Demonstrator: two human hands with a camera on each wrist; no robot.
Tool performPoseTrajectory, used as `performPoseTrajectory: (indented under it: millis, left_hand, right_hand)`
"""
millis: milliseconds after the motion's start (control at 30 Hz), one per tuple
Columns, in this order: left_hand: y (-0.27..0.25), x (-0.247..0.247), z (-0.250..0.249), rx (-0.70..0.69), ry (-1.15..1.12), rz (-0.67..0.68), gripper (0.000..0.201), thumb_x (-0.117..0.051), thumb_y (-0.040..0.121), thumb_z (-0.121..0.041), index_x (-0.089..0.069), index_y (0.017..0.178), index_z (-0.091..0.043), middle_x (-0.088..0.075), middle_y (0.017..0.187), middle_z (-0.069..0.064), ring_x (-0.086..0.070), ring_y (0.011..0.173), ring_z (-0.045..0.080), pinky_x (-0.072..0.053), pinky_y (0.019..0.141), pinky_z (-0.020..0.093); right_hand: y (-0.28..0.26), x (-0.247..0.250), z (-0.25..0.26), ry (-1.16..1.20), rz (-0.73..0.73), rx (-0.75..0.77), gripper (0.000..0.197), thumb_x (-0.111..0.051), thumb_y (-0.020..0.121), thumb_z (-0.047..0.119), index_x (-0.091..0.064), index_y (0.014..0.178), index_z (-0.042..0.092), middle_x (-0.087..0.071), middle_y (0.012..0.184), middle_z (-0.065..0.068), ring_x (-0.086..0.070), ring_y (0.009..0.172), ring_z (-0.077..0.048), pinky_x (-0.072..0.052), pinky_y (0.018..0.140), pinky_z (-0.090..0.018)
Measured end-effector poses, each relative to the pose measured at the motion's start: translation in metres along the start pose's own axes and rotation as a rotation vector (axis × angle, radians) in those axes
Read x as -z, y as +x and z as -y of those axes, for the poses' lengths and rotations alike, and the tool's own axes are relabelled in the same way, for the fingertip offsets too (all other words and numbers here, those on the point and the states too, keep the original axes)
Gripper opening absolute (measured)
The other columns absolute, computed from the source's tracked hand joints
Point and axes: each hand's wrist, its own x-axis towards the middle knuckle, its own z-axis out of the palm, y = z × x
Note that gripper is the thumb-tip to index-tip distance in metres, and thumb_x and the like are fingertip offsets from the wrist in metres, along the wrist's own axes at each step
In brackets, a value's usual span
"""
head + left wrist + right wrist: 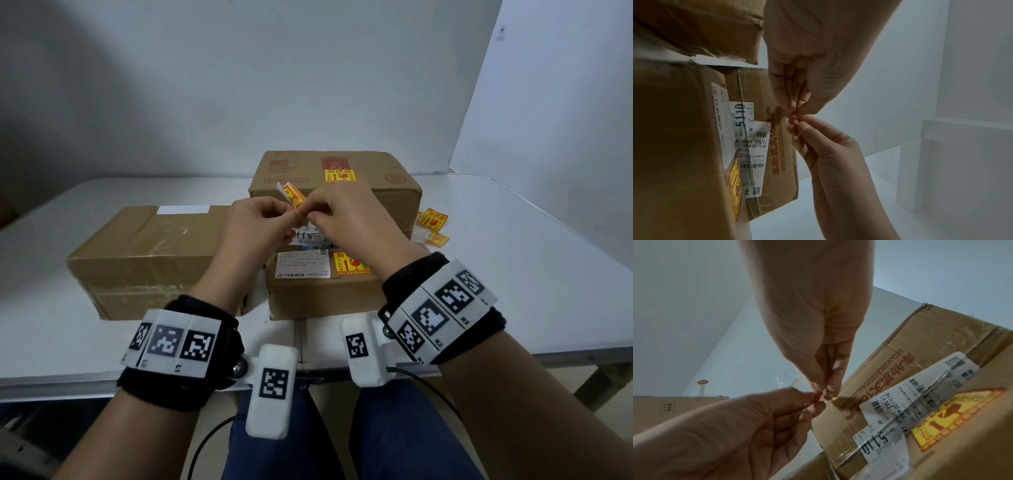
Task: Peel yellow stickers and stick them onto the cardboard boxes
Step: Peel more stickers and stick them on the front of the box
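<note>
Sticker [294,198], yellow w/ red print, pinched at one corner by both hands above the boxes: L hand [255,222] thumb+fingers closed on it, R hand [346,219] fingertips nipping same corner. Far box [370,171] and near box [325,294] each carry a yellow label; far box side reads "INTANGIBLE CULTURAL". L box [144,253] unlabelled. Spare stickers [432,224] on table [513,257].

Both forearms raised side by side, left hand [260,219] and right hand [346,214] meeting fingertip to fingertip, pinching

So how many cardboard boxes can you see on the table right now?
3. A long box lies on the left, a large box stands at the back, and a small box sits nearest, under the hands. Others may be hidden behind them.
</note>
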Motion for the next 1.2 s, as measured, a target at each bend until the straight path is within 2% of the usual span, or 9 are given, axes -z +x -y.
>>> performPoseTrajectory:
  millis: [100,233,333,500,733,867,967,1100,1200]
  left_hand:
    - [0.000,0.001,0.002,0.009,-0.011,0.030,0.012,-0.069,0.084,-0.020,-0.071,0.078,-0.010,-0.067,0.066,-0.003,-0.064,0.070,0.013,-0.058,0.073,0.030]
    - [0.000,0.007,0.003,0.073,-0.086,0.131,0.012,-0.066,0.086,-0.017,-0.071,0.077,-0.011,-0.069,0.064,-0.006,-0.064,0.070,0.010,-0.058,0.072,0.025]
    - [0.001,0.012,0.004,0.109,-0.140,0.189,0.012,-0.065,0.087,-0.017,-0.072,0.079,-0.012,-0.072,0.069,-0.004,-0.065,0.071,0.008,-0.056,0.069,0.021]
    - [-0.002,0.016,0.005,0.129,-0.164,0.232,0.009,-0.065,0.087,-0.015,-0.073,0.085,-0.010,-0.073,0.076,-0.001,-0.067,0.073,0.006,-0.052,0.065,0.016]
    - [-0.003,0.016,0.005,0.093,-0.091,0.202,0.010,-0.065,0.087,-0.016,-0.073,0.088,-0.009,-0.073,0.074,-0.002,-0.065,0.070,0.006,-0.051,0.063,0.016]
    - [-0.004,0.016,0.004,0.064,-0.064,0.203,0.010,-0.065,0.088,-0.014,-0.072,0.089,-0.007,-0.073,0.072,-0.003,-0.065,0.072,0.009,-0.055,0.067,0.019]
    - [-0.005,0.015,0.004,0.045,-0.048,0.189,0.009,-0.065,0.088,-0.013,-0.072,0.088,-0.008,-0.073,0.073,-0.002,-0.066,0.071,0.009,-0.056,0.069,0.018]
    - [-0.006,0.013,0.004,0.029,-0.027,0.170,0.012,-0.063,0.089,-0.014,-0.071,0.091,-0.005,-0.072,0.076,0.001,-0.065,0.070,0.006,-0.052,0.063,0.014]
    - [-0.006,0.012,0.003,0.036,-0.039,0.154,0.013,-0.064,0.088,-0.014,-0.071,0.092,-0.004,-0.073,0.082,0.006,-0.067,0.075,0.010,-0.054,0.066,0.016]
  right_hand:
    - [0.000,-0.003,-0.005,0.090,-0.078,-0.005,0.019,-0.057,0.095,0.021,-0.072,0.107,0.022,-0.070,0.104,0.002,-0.064,0.086,-0.008,-0.053,0.076,-0.021]
    - [-0.003,-0.006,-0.010,0.167,-0.112,0.011,0.018,-0.063,0.091,0.025,-0.074,0.106,0.023,-0.071,0.101,0.006,-0.063,0.092,-0.004,-0.053,0.084,-0.023]
    - [-0.004,-0.003,-0.010,0.225,-0.074,0.008,0.018,-0.064,0.091,0.025,-0.075,0.104,0.023,-0.072,0.099,0.008,-0.062,0.091,-0.001,-0.051,0.084,-0.018]
    - [-0.003,-0.007,-0.010,0.173,-0.071,0.012,0.015,-0.063,0.091,0.024,-0.075,0.099,0.023,-0.072,0.094,0.008,-0.062,0.088,-0.002,-0.053,0.083,-0.023]
    - [-0.003,-0.008,-0.010,0.158,-0.061,0.013,0.015,-0.062,0.091,0.025,-0.075,0.099,0.023,-0.070,0.091,0.009,-0.062,0.087,-0.003,-0.053,0.083,-0.024]
    - [-0.003,-0.007,-0.010,0.149,-0.052,0.019,0.015,-0.062,0.091,0.024,-0.075,0.100,0.022,-0.071,0.092,0.008,-0.062,0.087,-0.004,-0.053,0.083,-0.024]
    - [-0.003,-0.007,-0.010,0.149,-0.047,0.025,0.015,-0.063,0.091,0.024,-0.075,0.100,0.022,-0.071,0.091,0.008,-0.062,0.087,-0.004,-0.053,0.082,-0.024]
    - [-0.004,-0.007,-0.011,0.151,-0.041,0.032,0.015,-0.063,0.091,0.025,-0.075,0.100,0.023,-0.068,0.088,0.010,-0.061,0.085,-0.003,-0.051,0.080,-0.021]
    - [-0.005,-0.006,-0.012,0.184,-0.069,0.019,0.012,-0.065,0.089,0.027,-0.073,0.097,0.023,-0.068,0.090,0.010,-0.061,0.085,-0.002,-0.053,0.080,-0.022]
